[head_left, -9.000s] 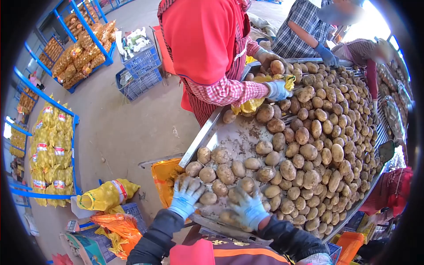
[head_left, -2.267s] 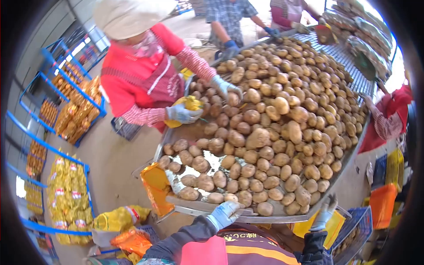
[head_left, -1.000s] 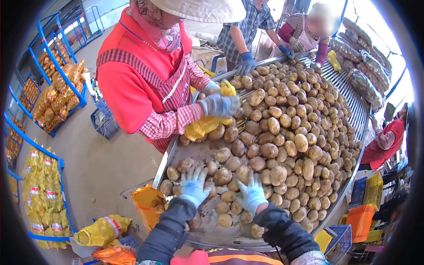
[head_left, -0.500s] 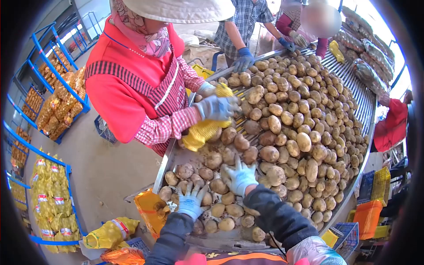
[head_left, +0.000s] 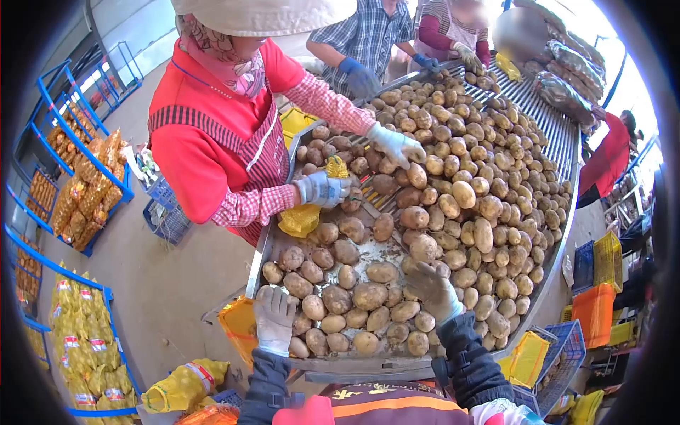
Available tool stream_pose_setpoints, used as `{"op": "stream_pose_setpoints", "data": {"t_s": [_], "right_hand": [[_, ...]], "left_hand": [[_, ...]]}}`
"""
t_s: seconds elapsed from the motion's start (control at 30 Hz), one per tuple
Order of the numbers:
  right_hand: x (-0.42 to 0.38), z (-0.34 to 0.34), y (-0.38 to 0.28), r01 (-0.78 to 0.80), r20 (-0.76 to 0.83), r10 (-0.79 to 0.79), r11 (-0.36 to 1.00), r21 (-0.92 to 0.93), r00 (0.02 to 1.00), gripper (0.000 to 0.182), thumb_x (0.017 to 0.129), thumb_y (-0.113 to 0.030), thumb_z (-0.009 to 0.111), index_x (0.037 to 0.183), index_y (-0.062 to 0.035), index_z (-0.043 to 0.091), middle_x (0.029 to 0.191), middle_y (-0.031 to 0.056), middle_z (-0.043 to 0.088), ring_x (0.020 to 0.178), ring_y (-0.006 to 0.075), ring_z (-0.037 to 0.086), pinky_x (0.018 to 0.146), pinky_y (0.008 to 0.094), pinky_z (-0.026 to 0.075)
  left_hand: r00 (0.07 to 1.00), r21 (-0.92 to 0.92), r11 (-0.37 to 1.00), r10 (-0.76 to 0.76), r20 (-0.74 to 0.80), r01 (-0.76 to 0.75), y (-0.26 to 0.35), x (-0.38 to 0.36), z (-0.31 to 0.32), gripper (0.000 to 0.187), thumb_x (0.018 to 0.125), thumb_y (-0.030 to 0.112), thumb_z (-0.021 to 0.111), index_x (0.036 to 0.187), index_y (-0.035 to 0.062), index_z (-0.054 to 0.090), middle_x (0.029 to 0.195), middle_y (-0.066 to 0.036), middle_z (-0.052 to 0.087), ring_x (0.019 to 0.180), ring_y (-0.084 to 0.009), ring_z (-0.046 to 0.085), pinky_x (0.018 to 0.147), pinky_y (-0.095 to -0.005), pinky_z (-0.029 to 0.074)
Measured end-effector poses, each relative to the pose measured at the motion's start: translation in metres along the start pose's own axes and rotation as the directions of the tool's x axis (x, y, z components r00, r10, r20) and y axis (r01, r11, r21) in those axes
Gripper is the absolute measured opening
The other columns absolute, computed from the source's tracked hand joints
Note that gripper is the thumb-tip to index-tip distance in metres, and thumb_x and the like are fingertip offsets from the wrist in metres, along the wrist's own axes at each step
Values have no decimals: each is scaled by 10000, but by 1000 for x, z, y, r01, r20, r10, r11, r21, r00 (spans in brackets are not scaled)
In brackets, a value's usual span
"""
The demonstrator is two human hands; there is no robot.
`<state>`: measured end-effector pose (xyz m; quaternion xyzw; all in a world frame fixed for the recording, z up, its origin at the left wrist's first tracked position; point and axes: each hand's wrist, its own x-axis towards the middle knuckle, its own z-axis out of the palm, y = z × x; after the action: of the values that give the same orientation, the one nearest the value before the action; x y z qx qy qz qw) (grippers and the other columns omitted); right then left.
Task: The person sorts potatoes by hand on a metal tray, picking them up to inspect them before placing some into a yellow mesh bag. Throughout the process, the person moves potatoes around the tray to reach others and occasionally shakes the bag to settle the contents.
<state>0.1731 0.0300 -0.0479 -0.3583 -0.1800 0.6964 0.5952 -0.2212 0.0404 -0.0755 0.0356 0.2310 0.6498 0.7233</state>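
Observation:
Potatoes [head_left: 483, 235] cover a metal sorting table [head_left: 388, 253], heaped thickly on the right and spread thinner near me. My left hand [head_left: 274, 315], in a pale glove, lies at the table's near left edge, beside several potatoes, with its fingers extended. Against the near side of the heap is my right hand [head_left: 433, 289], also gloved, its fingers spread and touching or close to potatoes. Neither hand grips a potato. Across the table's left side, a co-worker in red [head_left: 191, 152] holds a yellow mesh bag [head_left: 299, 221] in one hand and reaches over the potatoes with the other.
More co-workers stand along the far side and at the right. Filled net sacks [head_left: 85, 340] fill blue racks at the left. An orange crate [head_left: 593, 314] and blue crates [head_left: 559, 365] are at the right. A yellow-orange container [head_left: 239, 322] hangs by the near left corner.
My left hand has shifted left to the table edge, and my right hand has moved right toward the heap. The co-worker's one hand has left the mesh bag and reached over the potatoes.

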Motion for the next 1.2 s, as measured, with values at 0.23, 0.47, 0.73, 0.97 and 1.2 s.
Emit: {"op": "stream_pose_setpoints", "data": {"t_s": [0.23, 0.47, 0.73, 0.97, 1.2], "right_hand": [[-33, 46, 9, 200, 281, -281, -285, -937, 918, 645, 753, -294, 685, 1331, -114, 463, 1325, 211, 450, 1260, 391, 403, 1039, 493, 332], [-56, 79, 67, 357, 251, 256, -593, -721, 934, 663, 790, -493, 612, 1381, -261, 421, 1462, 254, 272, 1375, 428, 212, 1111, 573, 114], [22, 88, 48, 556, 586, -57, -255, -791, 808, 365, 718, -176, 672, 1076, -132, 620, 984, 136, 611, 953, 337, 578, 829, 455, 455], [89, 81, 56, 457, 450, 163, -567, -686, 878, 487, 885, -386, 520, 1301, -136, 481, 1298, 131, 506, 1273, 321, 399, 1038, 489, 311], [22, 111, 84, 800, 691, 402, -308, -515, 600, 486, 724, -213, 671, 1180, -108, 541, 1154, 92, 546, 1133, 305, 496, 973, 474, 368]], "left_hand": [[932, 938, -246, -326, 157, -244, -48, -27, 20, 668, 892, 467, 517, 1441, 150, 305, 1498, -59, 304, 1366, -259, 306, 1110, -534, 179], [870, 409, -768, -427, 247, -493, -62, -43, 10, 834, 714, 649, 600, 1418, 260, 378, 1505, -79, 269, 1390, -291, 225, 1087, -638, 37], [831, 274, -789, -482, 279, -550, -30, -41, -13, 969, 605, 461, 757, 1442, 231, 325, 1495, -26, 306, 1377, -229, 295, 1109, -595, 55], [907, 473, -792, -233, 350, -386, -11, -55, -21, 877, 566, 398, 789, 1346, 182, 451, 1422, -53, 382, 1315, -272, 346, 1106, -574, 131], [884, 687, -605, -61, 464, -402, 4, -52, -29, 660, 687, 312, 742, 1267, 114, 496, 1309, -114, 490, 1235, -295, 445, 1081, -483, 274]]}}
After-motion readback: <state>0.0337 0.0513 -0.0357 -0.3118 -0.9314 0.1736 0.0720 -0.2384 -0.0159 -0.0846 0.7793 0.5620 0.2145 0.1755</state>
